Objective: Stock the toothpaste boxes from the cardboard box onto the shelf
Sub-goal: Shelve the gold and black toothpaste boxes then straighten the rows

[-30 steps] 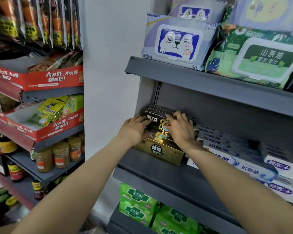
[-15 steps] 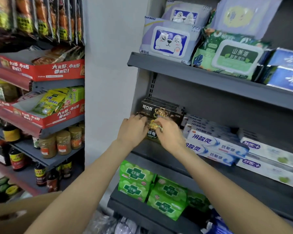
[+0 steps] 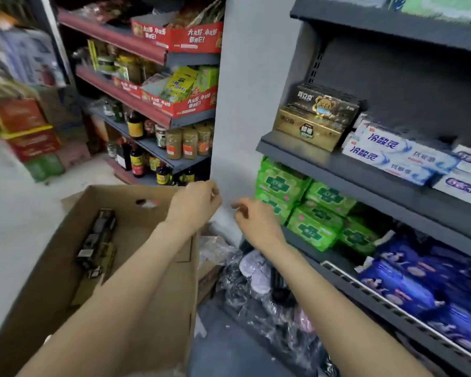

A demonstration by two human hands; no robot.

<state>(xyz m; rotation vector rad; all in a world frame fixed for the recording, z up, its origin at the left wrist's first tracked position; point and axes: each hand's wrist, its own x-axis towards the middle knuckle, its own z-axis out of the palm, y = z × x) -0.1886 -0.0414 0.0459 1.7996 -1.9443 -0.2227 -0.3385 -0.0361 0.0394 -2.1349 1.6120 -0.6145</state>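
A stack of dark and gold toothpaste boxes (image 3: 316, 118) sits at the left end of the grey shelf (image 3: 297, 155). Low on the left stands an open cardboard box (image 3: 152, 268) with a few dark toothpaste boxes (image 3: 97, 242) lying inside. My left hand (image 3: 195, 204) hangs over the cardboard box's far right corner, fingers loosely curled and holding nothing. My right hand (image 3: 253, 220) is in the air beside it, in front of the pillar, fingers loosely curled and empty. Both hands are well below the stocked shelf.
White and blue toothpaste boxes (image 3: 392, 156) lie right of the gold stack. Green packs (image 3: 307, 210) fill the shelf below, blue packs (image 3: 424, 289) the bottom one. Plastic-wrapped goods (image 3: 256, 281) lie on the floor. Sauce bottles and jars (image 3: 174, 142) fill the left rack.
Both hands let go of the gold and dark boxes on the shelf and dropped down and left toward the cardboard box. The view swung down, bringing the cardboard box into sight.
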